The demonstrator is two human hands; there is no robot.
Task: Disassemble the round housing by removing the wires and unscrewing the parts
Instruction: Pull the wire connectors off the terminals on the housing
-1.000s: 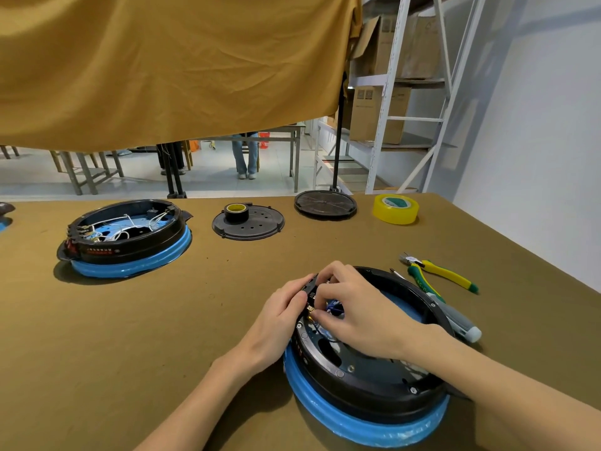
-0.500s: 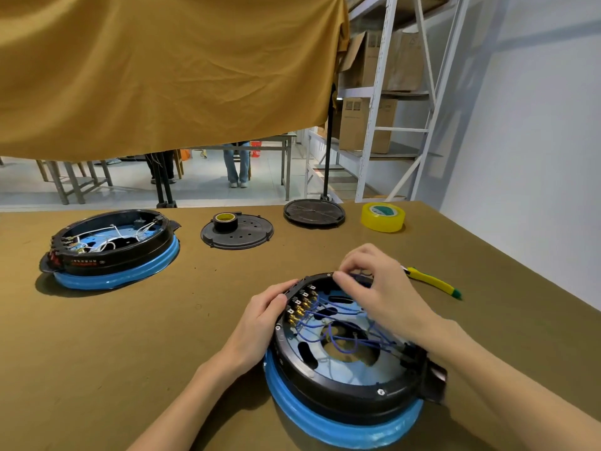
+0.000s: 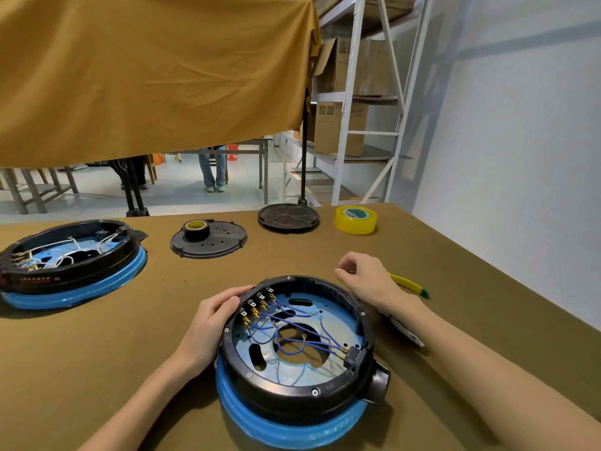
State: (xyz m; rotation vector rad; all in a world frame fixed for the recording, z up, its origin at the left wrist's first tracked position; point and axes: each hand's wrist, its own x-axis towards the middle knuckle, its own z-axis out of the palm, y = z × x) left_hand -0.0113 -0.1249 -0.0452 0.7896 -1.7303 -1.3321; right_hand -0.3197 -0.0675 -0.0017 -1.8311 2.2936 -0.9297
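L hand (image 3: 211,315) wraps the left rim of the round housing (image 3: 294,353), thumb over the edge by the brass terminals (image 3: 257,309), steadying it near the front of the brown table (image 3: 97,353) w/ its blue wires (image 3: 292,340) running across the pale-blue plate inside. R hand (image 3: 366,279) hovers just beyond the housing's far-right rim, fingers curled w/ thumb and forefinger pinched together on something too small to tell. Behind it a yellow-green tool handle (image 3: 409,284) pokes out; 2nd housing w/ white wires (image 3: 70,255) sits far left, perforated black disc (image 3: 216,244), flat black lid (image 3: 287,216) & yellow tape roll (image 3: 356,219) along the back edge
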